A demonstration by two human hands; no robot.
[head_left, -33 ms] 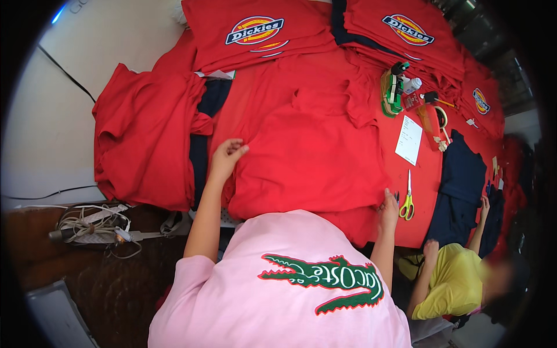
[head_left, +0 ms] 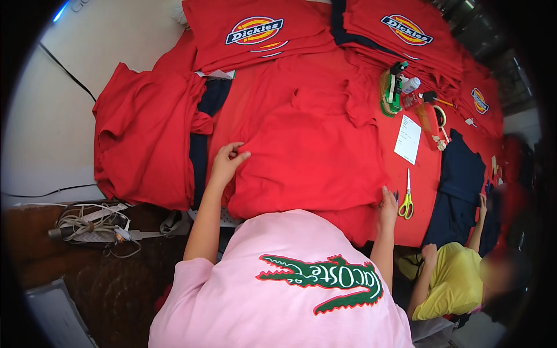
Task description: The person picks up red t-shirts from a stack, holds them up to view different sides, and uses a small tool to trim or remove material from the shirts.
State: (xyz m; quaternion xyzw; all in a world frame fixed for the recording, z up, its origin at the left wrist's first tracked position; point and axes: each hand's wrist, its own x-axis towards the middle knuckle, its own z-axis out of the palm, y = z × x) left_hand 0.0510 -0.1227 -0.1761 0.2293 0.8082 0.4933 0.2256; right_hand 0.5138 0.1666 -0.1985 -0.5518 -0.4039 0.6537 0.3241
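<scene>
A red shirt point(head_left: 313, 156) lies spread in front of me, wrinkled, with its collar or sleeve end bunched at the far side. On its left edge, my left hand point(head_left: 227, 162) pinches the fabric between thumb and fingers. My right hand point(head_left: 387, 207) holds the right edge near the bottom, fingers pressed together and partly hidden by the cloth. Close by on the right lie yellow-handled scissors point(head_left: 407, 203) with the blades pointing away. Beyond them is a white printed slip of paper point(head_left: 408, 140).
Folded red shirts point(head_left: 264, 49) are stacked at the back, more point(head_left: 400, 29) at the back right. A red pile point(head_left: 148, 139) stands left over dark cloth. A green tape dispenser point(head_left: 390, 93), tape and navy garments point(head_left: 458, 191) lie right. A person in yellow point(head_left: 449, 281) works there. Cables point(head_left: 93, 223) lie left.
Very little differs. My left hand has shifted slightly down along the shirt's edge; the shirt and my right hand look nearly the same.
</scene>
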